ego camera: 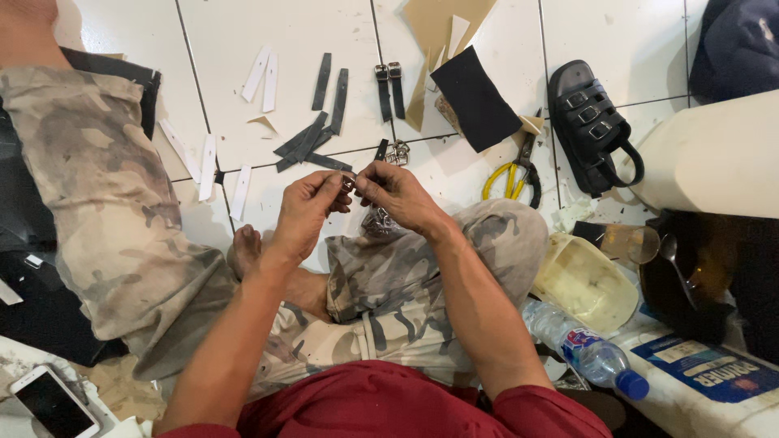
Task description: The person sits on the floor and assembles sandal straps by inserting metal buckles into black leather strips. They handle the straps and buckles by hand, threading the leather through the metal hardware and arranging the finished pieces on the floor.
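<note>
Hands meeting over your lap, fingertips pinched together on a small metal buckle piece (349,183).

Your left hand (307,212) and right hand (398,195) are both closed to a fine pinch, thumbs and forefingers touching the same tiny part between them, equally near. It's too small to tell its long axis. Just beyond your fingertips on the white tiled floor (243,49) lies a loose metal buckle cluster (396,152), dark leather strips (312,142) fanned to its left, yellow-handled scissors (511,174) off to the right.
</note>
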